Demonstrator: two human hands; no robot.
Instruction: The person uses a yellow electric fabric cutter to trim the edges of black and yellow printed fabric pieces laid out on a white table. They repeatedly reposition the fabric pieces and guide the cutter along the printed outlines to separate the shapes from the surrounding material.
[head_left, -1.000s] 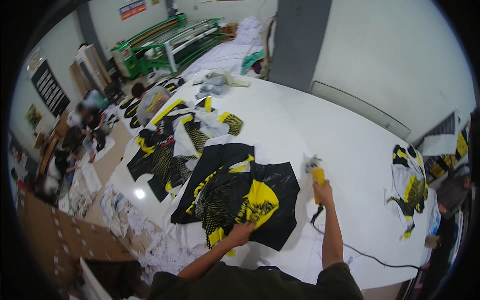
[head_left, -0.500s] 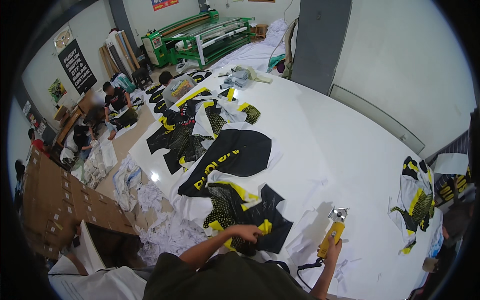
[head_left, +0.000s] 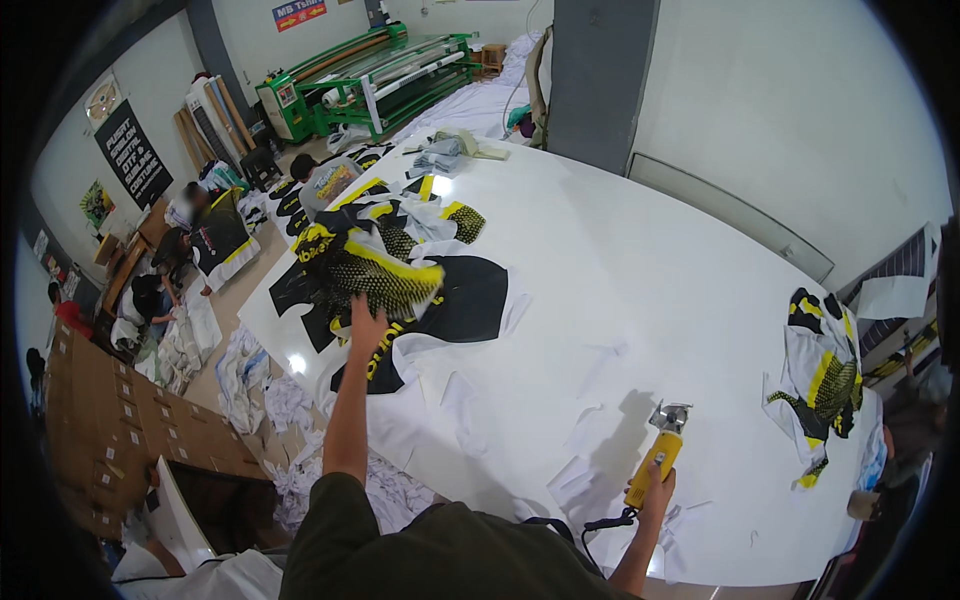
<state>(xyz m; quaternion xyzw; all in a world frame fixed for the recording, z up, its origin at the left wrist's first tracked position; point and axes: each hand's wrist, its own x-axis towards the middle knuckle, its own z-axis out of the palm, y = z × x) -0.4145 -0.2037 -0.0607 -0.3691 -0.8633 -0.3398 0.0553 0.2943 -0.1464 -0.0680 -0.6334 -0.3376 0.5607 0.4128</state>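
Note:
My left hand (head_left: 366,326) is stretched far out over the table, closed on a printed fabric piece (head_left: 385,280) in black, yellow and white. That piece hangs over a pile of similar cut pieces (head_left: 462,222) and partly covers a black panel (head_left: 470,300) with yellow lettering. Near the front of the table my right hand (head_left: 655,490) grips a yellow electric rotary cutter (head_left: 658,462). Its metal blade head points away from me, and a black cord runs from its lower end. Scraps of white fabric (head_left: 580,480) lie beside the cutter.
The white table (head_left: 600,260) curves across the view. At its right end lies another printed piece (head_left: 825,380). White scraps (head_left: 350,490) heap on the floor to the left, near cardboard boxes (head_left: 130,420). Several people work on the floor; a green machine (head_left: 370,80) stands behind.
My left hand has moved forward and left from close to my body, carrying the printed piece onto the pile. The cutter stays in my right hand. My view has shifted slightly.

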